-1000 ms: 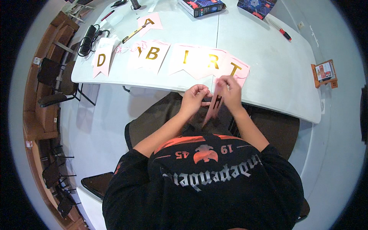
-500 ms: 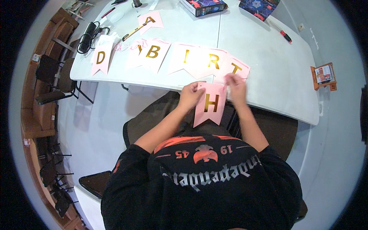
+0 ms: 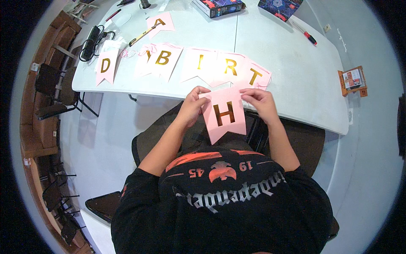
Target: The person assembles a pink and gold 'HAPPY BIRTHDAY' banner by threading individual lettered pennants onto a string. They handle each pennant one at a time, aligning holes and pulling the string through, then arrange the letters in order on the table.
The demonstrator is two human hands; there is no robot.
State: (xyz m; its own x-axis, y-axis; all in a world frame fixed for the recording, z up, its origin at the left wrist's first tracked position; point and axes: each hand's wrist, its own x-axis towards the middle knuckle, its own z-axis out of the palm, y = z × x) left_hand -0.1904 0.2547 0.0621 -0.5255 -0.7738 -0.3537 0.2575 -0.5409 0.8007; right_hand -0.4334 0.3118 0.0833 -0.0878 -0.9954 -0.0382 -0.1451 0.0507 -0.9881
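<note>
Head view: pink gold-lettered banner piece pinched by left hand and right hand

Farthest left of the hands, a dark chair stands beside the white table. On the tabletop, well out beyond the left hand, lies a black block with looped cord. Nearer the left hand comes the leftmost pennant, partly over crumpled white wrapping; a dark red pen is farther off. Next, curly pink ribbon reaches onto a pair of pennants, forward and left of the left hand. Beyond those, a tan pen-like tool lies across the upper pennant.

The left hand's thumb and fingers are closed on the banner piece's upper left corner. Between the hands the piece hangs in front of the table edge, letter facing up toward the camera, forked end toward the body. Just beyond it, a row of three pennants ends near the right hand's fingertips, glare whitening part of it. The right hand pinches the upper right corner.

Far forward of the hands sit a dark blue box and, right of it, a second box. Right of the right hand, well apart, are a red-handled screwdriver and, beyond the table, a wooden stand.
</note>
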